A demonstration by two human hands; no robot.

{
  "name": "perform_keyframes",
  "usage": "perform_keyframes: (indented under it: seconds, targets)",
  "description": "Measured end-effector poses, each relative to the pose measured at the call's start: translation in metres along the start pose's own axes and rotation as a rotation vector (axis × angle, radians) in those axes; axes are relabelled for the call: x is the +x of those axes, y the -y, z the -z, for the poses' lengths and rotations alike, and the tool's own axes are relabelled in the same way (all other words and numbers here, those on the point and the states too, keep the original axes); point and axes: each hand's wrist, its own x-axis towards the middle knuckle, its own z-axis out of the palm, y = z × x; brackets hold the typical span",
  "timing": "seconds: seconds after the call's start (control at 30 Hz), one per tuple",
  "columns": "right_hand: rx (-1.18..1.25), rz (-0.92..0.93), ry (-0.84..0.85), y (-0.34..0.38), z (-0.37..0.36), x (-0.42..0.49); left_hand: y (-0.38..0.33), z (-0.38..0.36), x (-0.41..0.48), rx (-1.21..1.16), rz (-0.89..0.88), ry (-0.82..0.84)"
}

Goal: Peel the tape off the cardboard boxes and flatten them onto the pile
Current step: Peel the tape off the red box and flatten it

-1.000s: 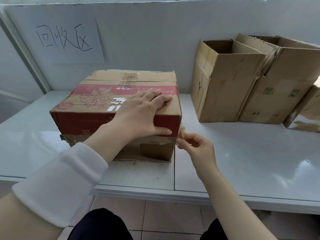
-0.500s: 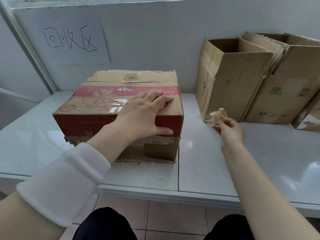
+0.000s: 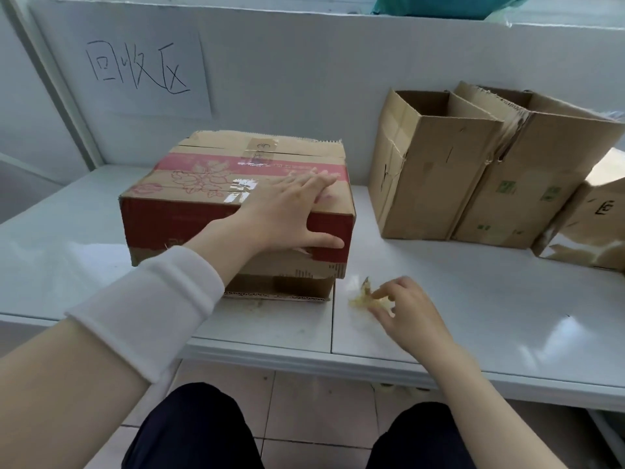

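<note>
The left hand (image 3: 287, 211) is lying flat, fingers spread, on the red-printed box (image 3: 203, 184), which is stretching crosswise just left of the right hand (image 3: 409, 313), itself pinching a crumpled tape wad (image 3: 363, 297) low over the table (image 3: 473, 299) beside the box's near corner.

White wall (image 3: 304, 79), glossy counter (image 3: 473, 299), tiled floor (image 3: 304, 401)

A white paper sheet (image 3: 148, 72) on the wall (image 3: 304, 79) at eleven o'clock carries the handwritten characters 回收区. At three o'clock, a small cardboard box (image 3: 588, 231) bears what looks like a black 区. Print on the red-banded box (image 3: 236, 184) is unreadable.
</note>
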Motion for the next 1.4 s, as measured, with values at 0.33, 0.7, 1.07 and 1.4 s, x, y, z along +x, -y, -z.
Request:
perform_keyframes:
  seconds: [0.33, 0.7, 1.07, 1.4]
  targets:
    - [0.049, 0.619, -0.331, 0.089, 0.019, 0.025, 0.07, -0.001, -0.086, 0.022, -0.029, -0.362]
    - [-0.217, 0.831, -0.359, 0.117, 0.002, 0.034, 0.102, -0.013, -0.124, 0.018, -0.064, -0.405]
    - [0.374, 0.576, -0.47, 0.143, 0.058, 0.068, 0.105, 0.008, -0.142, 0.152, -0.365, -0.797]
    - [0.513, 0.33, -0.456, 0.165, 0.084, 0.11, 0.146, 0.029, -0.057, 0.689, -0.372, 0.202]
